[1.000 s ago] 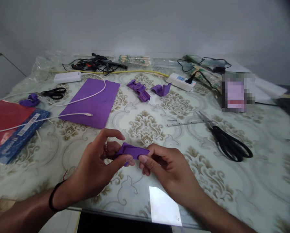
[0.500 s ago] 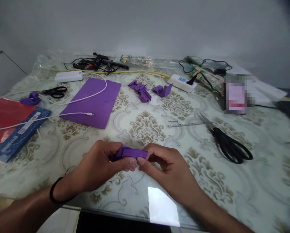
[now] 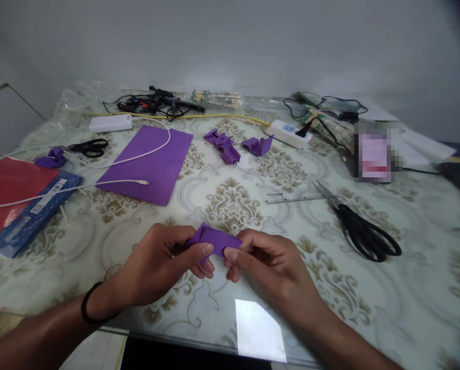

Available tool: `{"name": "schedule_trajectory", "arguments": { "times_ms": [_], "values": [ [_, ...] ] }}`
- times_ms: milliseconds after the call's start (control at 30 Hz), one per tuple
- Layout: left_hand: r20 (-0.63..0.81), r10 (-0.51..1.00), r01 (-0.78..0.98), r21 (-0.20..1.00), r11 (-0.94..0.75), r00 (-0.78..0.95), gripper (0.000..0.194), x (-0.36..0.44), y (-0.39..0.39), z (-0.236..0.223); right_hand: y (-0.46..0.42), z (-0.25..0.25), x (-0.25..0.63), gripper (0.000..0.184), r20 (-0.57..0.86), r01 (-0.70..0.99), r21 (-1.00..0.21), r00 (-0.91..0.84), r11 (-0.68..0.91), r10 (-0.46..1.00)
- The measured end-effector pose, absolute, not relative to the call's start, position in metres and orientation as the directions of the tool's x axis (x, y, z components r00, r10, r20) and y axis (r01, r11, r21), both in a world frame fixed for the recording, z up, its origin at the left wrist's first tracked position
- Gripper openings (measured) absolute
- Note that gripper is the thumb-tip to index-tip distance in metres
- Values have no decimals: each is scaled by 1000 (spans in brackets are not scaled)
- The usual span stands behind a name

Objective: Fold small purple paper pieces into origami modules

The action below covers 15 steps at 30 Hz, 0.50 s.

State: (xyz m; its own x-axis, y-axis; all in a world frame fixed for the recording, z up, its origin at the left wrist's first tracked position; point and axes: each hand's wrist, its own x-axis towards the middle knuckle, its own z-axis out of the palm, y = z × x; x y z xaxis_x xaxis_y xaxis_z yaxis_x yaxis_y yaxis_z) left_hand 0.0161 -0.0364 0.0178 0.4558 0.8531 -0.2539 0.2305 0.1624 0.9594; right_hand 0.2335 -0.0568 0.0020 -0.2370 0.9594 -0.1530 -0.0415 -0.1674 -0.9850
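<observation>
Above the front part of the table, a small folded piece of purple paper (image 3: pixel 219 242) is pinched between both hands. My left hand (image 3: pixel 170 259) grips its left end, thumb on the near face and fingers behind. At the right end, my right hand (image 3: pixel 266 264) holds the paper between thumb and curled fingers. Farther back lie a pleated purple paper piece (image 3: pixel 223 146) and a smaller folded purple piece (image 3: pixel 258 145). Flat purple sheets (image 3: pixel 145 164) rest to the left, with a white cable (image 3: pixel 133 182) across them.
Large black scissors (image 3: pixel 363 231) lie on the right, touching a clear ruler (image 3: pixel 297 198). A white power strip (image 3: pixel 287 133), a white power bank (image 3: pixel 110 123) and tangled black gear (image 3: pixel 156 100) are at the back. Smaller scissors (image 3: pixel 89 147) and a red-and-blue packet (image 3: pixel 30 200) lie left.
Both hands keep hold of the folded purple paper, which has tipped so more of its flat face shows. The left index finger, raised earlier, has come down onto the paper.
</observation>
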Motion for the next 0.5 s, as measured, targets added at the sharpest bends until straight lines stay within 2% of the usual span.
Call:
{"name": "schedule_trajectory", "arguments": {
  "times_ms": [200,400,500],
  "values": [
    [-240,836,174,969,175,493,29,17,-40,16,-56,0,224,31,-192,-105,-966,-325,-237,926],
    [-269,801,69,959,275,535,57,15,-36,13,-55,-1,228,34,-223,-87,-961,-310,-261,924],
    [-260,800,72,962,264,541,53,14,-35,16,-55,-1,230,35,-237,-105,-953,-319,-283,918]
  ]
}}
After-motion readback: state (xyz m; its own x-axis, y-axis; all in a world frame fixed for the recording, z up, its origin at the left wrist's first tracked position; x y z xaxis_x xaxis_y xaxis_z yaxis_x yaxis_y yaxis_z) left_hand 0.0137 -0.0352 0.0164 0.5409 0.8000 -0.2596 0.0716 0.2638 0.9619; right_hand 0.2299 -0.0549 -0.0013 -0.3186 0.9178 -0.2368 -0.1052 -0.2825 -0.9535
